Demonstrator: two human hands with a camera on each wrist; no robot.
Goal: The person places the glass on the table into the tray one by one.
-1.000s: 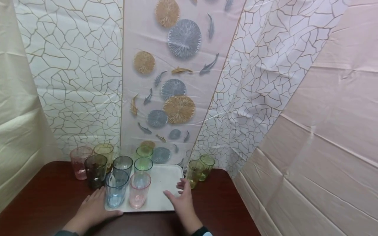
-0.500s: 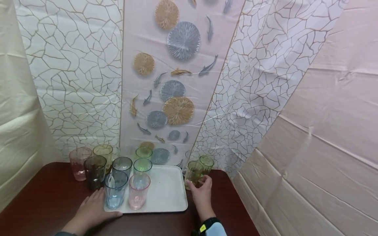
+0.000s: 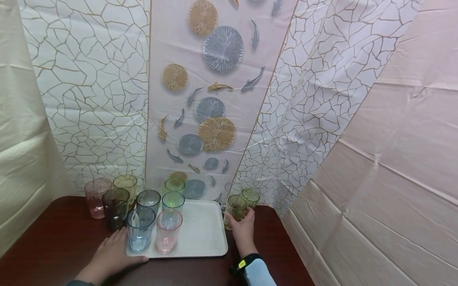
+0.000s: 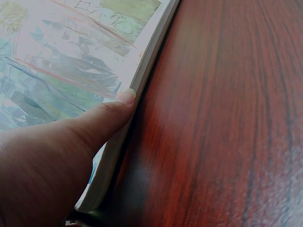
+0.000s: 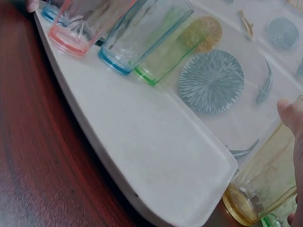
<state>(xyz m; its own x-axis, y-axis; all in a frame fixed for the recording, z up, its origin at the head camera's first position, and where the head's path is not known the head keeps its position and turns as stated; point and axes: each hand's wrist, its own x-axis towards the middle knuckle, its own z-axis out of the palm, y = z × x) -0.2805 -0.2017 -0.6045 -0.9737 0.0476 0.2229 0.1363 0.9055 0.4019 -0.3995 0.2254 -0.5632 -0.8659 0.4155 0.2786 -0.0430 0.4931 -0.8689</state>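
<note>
Just right of the white tray [image 3: 204,232], my right hand [image 3: 244,230] grips an upright yellow tumbler [image 3: 233,204], thumb on its left side, fingers on the right. Most fingers hide behind the glass. The right wrist view shows this yellow tumbler [image 5: 255,179] beside the tray's corner. A green tumbler [image 3: 252,194] stands right behind it. My left hand [image 3: 112,252] rests against the tray's front left corner, fingers extended along the left side; in the left wrist view its thumb [image 4: 106,116] lies along the rim. Nearest to it on the tray are a blue tumbler [image 3: 140,234] and a pink tumbler [image 3: 167,236].
Behind these, a grey tumbler [image 3: 148,198], a light blue tumbler [image 3: 173,198] and a green tumbler [image 3: 175,184] stand towards the tray's back left. Left of the tray are a dark tumbler [image 3: 115,208], a pink one and a yellow one. Patterned cloth [image 3: 222,99] hangs behind the dark wooden table [image 3: 46,234].
My right hand has moved right from over the tray's right edge to the yellow tumbler and taken hold of it. The left hand and the tray have stayed in place.
</note>
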